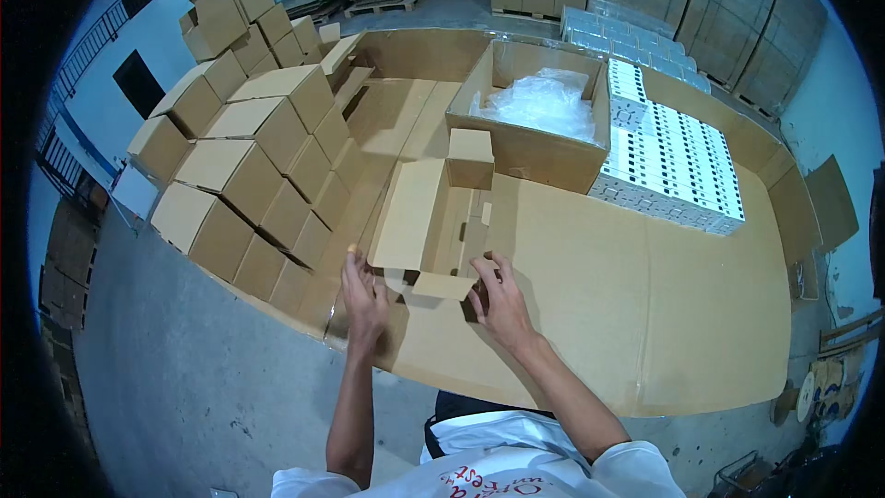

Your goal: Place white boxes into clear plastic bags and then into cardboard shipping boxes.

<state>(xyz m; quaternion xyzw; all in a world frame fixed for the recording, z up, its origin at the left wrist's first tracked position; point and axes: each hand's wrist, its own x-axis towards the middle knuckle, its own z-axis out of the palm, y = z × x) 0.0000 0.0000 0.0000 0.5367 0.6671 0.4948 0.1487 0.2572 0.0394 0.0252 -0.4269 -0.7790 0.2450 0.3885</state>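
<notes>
Brown carton [413, 212]; inside only partly visible; left hand [365, 302]: contact unclear

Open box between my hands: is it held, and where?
A hold can't be told for sure: the right hand is at the open box's near right corner, the left hand by its near left.

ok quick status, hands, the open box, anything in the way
Left hand at the near left corner of the open box, right hand at near right; contact unclear. Near flap folded out. Bigger box of clear plastic beyond; nothing blocking the hands.
</notes>
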